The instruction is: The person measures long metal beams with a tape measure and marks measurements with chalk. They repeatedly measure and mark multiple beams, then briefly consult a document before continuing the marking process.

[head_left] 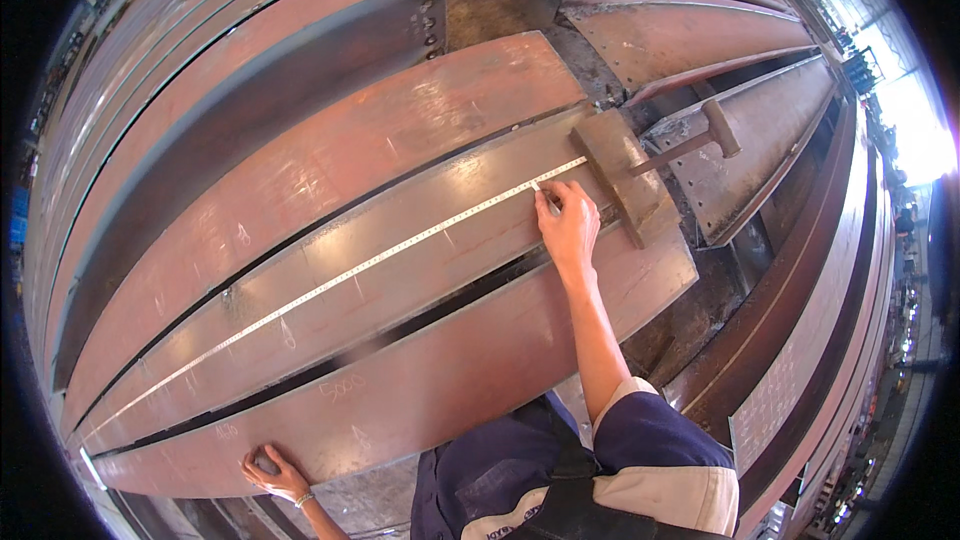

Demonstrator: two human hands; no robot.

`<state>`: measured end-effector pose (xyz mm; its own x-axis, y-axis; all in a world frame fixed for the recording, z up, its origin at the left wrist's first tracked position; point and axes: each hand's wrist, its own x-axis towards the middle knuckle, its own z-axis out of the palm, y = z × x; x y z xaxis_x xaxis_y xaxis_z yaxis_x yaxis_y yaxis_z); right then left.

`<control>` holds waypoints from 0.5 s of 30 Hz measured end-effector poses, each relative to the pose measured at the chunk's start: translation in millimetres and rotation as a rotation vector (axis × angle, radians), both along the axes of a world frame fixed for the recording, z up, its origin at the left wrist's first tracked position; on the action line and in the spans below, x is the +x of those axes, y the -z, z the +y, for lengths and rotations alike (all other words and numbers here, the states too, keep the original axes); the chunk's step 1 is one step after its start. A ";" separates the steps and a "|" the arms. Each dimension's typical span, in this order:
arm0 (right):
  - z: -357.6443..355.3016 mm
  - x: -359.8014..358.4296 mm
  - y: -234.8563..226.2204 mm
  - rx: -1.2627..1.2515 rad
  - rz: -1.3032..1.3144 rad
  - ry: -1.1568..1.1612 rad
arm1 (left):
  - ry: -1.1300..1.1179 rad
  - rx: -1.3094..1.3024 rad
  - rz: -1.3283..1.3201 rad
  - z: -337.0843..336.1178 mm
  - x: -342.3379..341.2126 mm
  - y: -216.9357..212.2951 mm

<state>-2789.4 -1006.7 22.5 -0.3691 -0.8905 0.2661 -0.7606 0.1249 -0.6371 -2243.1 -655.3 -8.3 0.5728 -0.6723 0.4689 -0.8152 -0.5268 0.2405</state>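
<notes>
Hands apart; right hand (568,225), nearer, pinches a small white stick (536,187) at the long pale tape measure (441,228), which slants leftward, passing beyond left hand (277,473), loosely spread on rust-red steel plate (420,385).

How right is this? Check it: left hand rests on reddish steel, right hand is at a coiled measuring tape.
The measuring tape is not coiled but stretched out, as the head view shows. The left hand rests on reddish steel, the right hand is at the tape.
</notes>
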 end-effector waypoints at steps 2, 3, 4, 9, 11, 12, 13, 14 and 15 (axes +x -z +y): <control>-0.4 1.0 1.3 -0.009 0.022 -0.004 | -0.010 0.012 -0.008 0.3 -1.0 -0.1; -0.4 1.3 1.2 -0.006 0.039 -0.009 | -0.016 0.015 -0.015 1.0 -1.1 -0.4; 0.1 0.5 0.6 0.003 0.051 -0.014 | -0.021 0.013 -0.011 1.8 -0.7 -1.1; -1.7 1.1 -1.0 0.016 0.035 -0.010 | -0.025 0.005 0.005 -0.8 -2.6 -1.7; -1.4 1.7 -1.3 0.017 0.024 -0.013 | -0.017 -0.003 0.019 -1.9 -3.9 -2.8; -0.8 1.6 -2.0 0.017 0.042 -0.010 | -0.010 -0.009 0.028 -2.4 -4.5 -3.8; -0.7 1.1 -2.8 0.021 0.057 -0.010 | -0.011 -0.014 0.041 -2.5 -5.0 -4.4; -0.7 1.5 -3.3 0.026 0.069 -0.013 | 0.000 -0.012 0.035 -2.6 -5.6 -4.5; -0.7 1.4 -4.2 0.034 0.096 -0.014 | 0.004 -0.006 0.030 -2.7 -5.6 -4.8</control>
